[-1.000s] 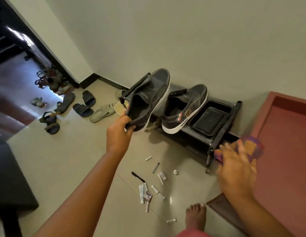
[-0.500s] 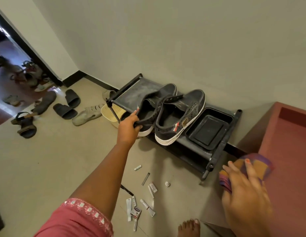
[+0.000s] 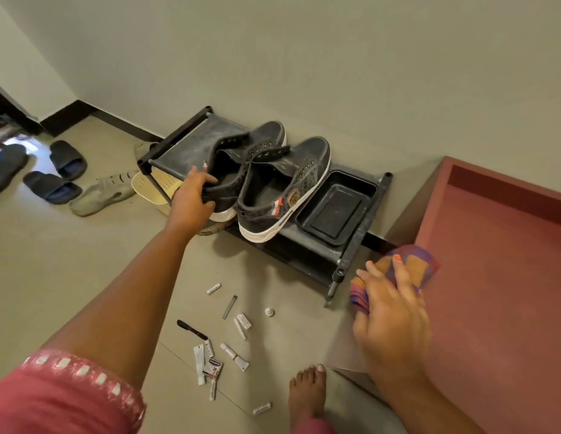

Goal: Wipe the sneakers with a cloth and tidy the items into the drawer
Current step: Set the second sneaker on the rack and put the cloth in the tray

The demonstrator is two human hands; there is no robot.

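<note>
Two dark grey sneakers with white soles stand side by side on a low black shoe rack. My left hand grips the heel collar of the left sneaker, which rests on the rack top. The right sneaker sits next to it, untouched. My right hand holds a bunched purple-and-orange checked cloth beside the rack's right end, at the edge of a red-brown open drawer. Several small tubes and sachets and a black-handled tool lie scattered on the floor tiles.
A black plastic tray sits on the rack's right part. Dark slides and a beige clog lie on the floor at left, a cream shoe under the rack. My bare foot stands near the scattered items.
My left hand has lowered the left sneaker from the air onto the rack top beside the other one. My right hand with the cloth has stayed by the drawer edge.
</note>
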